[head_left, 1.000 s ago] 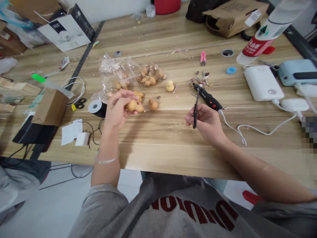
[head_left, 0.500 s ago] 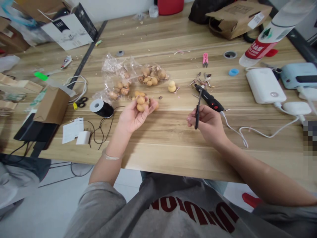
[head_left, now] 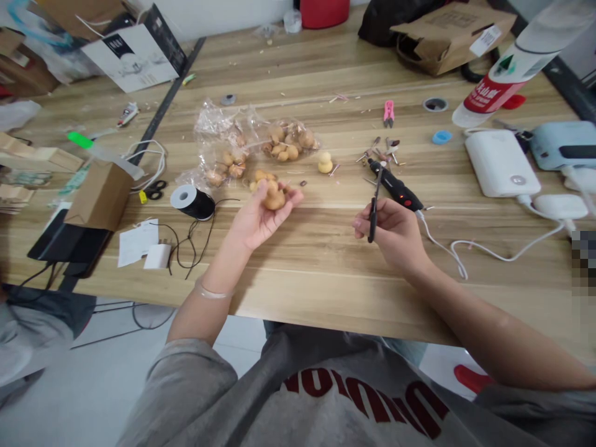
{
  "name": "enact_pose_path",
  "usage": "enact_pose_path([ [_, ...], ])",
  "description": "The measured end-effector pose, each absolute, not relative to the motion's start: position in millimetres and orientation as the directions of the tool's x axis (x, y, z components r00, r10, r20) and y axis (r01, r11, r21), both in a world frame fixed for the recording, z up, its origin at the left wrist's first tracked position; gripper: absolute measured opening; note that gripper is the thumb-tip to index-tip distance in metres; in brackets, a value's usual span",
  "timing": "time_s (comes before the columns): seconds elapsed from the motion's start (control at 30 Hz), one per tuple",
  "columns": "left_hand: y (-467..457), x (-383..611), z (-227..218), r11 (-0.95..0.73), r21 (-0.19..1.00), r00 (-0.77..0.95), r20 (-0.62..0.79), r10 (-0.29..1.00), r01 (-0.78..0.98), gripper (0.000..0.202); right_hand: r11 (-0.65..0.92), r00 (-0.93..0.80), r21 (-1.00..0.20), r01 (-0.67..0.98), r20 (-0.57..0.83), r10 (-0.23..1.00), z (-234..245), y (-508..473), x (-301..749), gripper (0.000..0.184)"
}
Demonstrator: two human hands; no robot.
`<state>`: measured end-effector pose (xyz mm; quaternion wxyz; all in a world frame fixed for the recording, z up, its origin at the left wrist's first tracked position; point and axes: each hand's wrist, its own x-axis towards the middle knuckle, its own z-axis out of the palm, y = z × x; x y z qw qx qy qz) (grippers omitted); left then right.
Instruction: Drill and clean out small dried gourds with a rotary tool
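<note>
My left hand (head_left: 261, 217) is closed around a small tan gourd (head_left: 274, 197), with its fingertips pointing right. More yellowish gourds (head_left: 261, 178) show just behind it, partly hidden by the fingers. In my right hand (head_left: 395, 233) is a pair of black-handled scissors (head_left: 373, 217), seen nearly edge-on with the tip pointing away from me. A black rotary tool (head_left: 395, 186) with a lit red button lies just beyond that hand. Between the hands, farther back, a pale peeled-looking gourd (head_left: 325, 162) stands on the wooden table (head_left: 316, 273).
Plastic bags of gourds (head_left: 288, 141) lie behind my left hand. A spool of black cord (head_left: 198, 203) sits to the left. Small bits (head_left: 388, 149) and pink nippers (head_left: 388, 113) lie beyond the rotary tool. A white power bank (head_left: 503, 162) and a bottle (head_left: 493, 87) are at right.
My left hand has shifted slightly right and turned the gourd, so its shape shows differently. My right hand keeps the scissors in nearly the same place.
</note>
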<state>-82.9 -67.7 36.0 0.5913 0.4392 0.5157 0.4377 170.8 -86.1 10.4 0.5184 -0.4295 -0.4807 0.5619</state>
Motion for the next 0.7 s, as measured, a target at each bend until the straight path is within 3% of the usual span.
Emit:
enact_pose_path([
  [0.07,-66.1,-90.6,36.5,0.158,0.986,-0.044,-0.161,0.986,-0.054,0.033,-0.009,-0.095,-0.986,-0.167,0.007,0.995,9.9,-85.2,172.1,0.030],
  [0.17,-59.6,-106.1,36.5,0.071,0.994,-0.250,-0.049,0.967,0.081,0.033,-0.012,-0.147,-0.999,-0.046,-0.005,0.989,7.3,-82.0,177.2,0.032],
  [0.27,-51.5,-118.3,34.2,0.046,0.985,-0.393,0.023,0.919,0.165,0.034,0.083,-0.189,-0.967,0.242,0.037,0.981,4.4,-77.1,185.6,0.028],
  [0.33,-46.8,-123.2,30.1,0.034,0.976,-0.461,0.071,0.885,0.215,0.032,0.190,-0.189,-0.868,0.458,0.114,0.975,3.7,-73.7,191.3,0.018],
  [0.43,-41.4,-129.1,21.3,0.020,0.940,-0.488,0.158,0.859,0.340,0.031,0.252,-0.197,-0.713,0.654,0.161,0.967,5.5,-68.8,198.6,0.010],
  [0.6,-37.8,-143.3,13.7,0.018,0.809,-0.404,0.274,0.873,0.588,0.035,0.182,-0.114,-0.632,0.753,0.147,0.982,22.1,-61.2,213.4,0.013],
  [0.7,-39.5,-149.6,16.3,0.075,0.712,-0.384,0.285,0.878,0.698,0.038,0.135,-0.031,-0.493,0.860,0.212,0.977,39.1,-56.3,229.5,0.022],
])
